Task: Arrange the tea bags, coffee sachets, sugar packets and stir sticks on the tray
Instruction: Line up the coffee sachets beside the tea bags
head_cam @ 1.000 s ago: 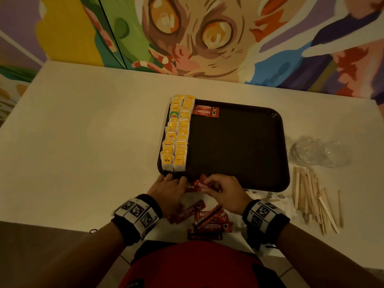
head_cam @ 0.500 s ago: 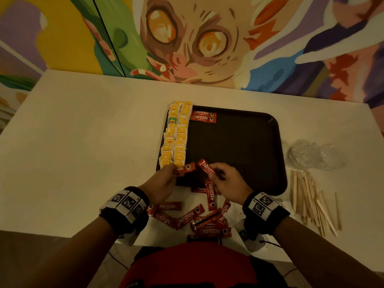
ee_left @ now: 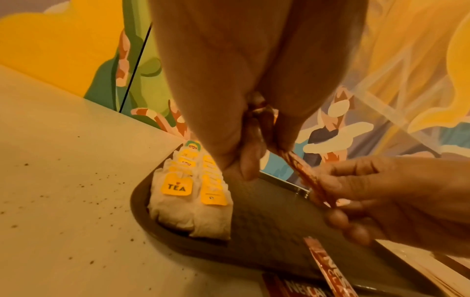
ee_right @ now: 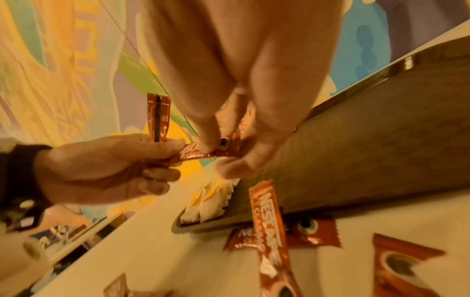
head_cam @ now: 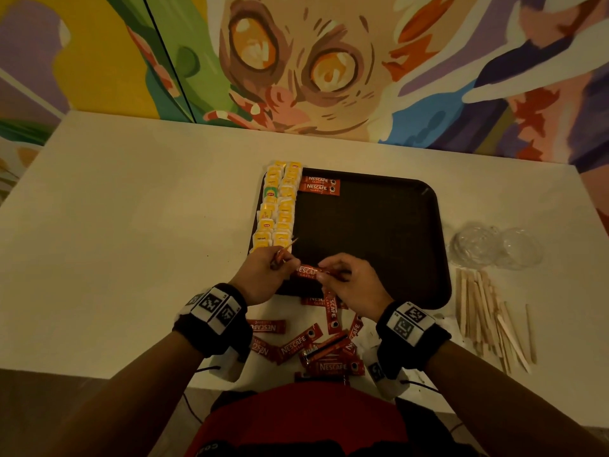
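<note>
1. Right now both hands sit low in the middle of the head view, over the near edge of the tray.
2. The left hand has its fingers curled around one thin red coffee sachet. That sachet sticks up out of the fist, toward the tea bags.
3. The left hand's thumb and fingertip also pinch one end of a second sachet. The right hand pinches the other end, so this flat, shiny red stick lies stretched between the two hands.
4. The tray is dark, with round corners and a rough, bumpy floor.
5. The tea bags are soft white paper pillows with yellow tags. They lie in two neat rows down the left side of the tray.
6. Two flat red sachets lie side by side at the top of the tray, touching the tea bag rows.
7. More loose sachets lie in a messy heap on the pale desk, between the wrists at the bottom of the frame.
8. Thin, flat wooden stir sticks lie in a loose pile on the desk at the right, just beside the tray.
9. Crinkly clear plastic sits above the sticks.
10. A bright painted wall fills the top of the frame.
</note>
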`<state>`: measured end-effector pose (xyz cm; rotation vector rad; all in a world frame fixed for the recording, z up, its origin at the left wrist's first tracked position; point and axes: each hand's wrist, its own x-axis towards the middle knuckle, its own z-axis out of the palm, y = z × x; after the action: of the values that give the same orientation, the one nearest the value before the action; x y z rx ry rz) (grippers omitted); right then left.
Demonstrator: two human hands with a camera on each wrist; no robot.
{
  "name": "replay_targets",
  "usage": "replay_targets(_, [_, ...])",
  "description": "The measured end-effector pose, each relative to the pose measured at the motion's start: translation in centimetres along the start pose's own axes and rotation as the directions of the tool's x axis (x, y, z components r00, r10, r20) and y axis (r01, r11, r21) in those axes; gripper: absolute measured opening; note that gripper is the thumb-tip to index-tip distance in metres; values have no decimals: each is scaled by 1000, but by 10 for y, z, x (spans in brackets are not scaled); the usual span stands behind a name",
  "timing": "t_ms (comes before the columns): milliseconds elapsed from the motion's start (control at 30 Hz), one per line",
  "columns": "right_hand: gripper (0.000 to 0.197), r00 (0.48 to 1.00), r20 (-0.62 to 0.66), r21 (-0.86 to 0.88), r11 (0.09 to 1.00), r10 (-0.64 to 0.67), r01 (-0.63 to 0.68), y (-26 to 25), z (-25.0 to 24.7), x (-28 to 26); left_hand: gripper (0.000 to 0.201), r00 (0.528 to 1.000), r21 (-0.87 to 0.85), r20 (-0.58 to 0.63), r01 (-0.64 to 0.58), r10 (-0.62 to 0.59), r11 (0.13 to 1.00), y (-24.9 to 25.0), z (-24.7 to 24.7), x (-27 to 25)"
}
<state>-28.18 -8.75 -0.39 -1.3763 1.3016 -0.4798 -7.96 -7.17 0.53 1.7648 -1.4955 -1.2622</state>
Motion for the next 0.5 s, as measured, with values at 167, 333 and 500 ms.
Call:
replay_targets(167, [20,984,-92,-402,898,152,-176,18,-3,-6,25,996,-104,-72,46,-54,993,-5,-6,2])
replay_targets(333, [40,964,-68,-699,677,258,-230,30,6,-9,25,995,-119,-2,101,-101,988,-7,-9,5])
replay_targets(500, [30,976,-44,-779,604,215,-168,24,10,-12,13,997,-239,-23,66,-73,969,0,-4,2])
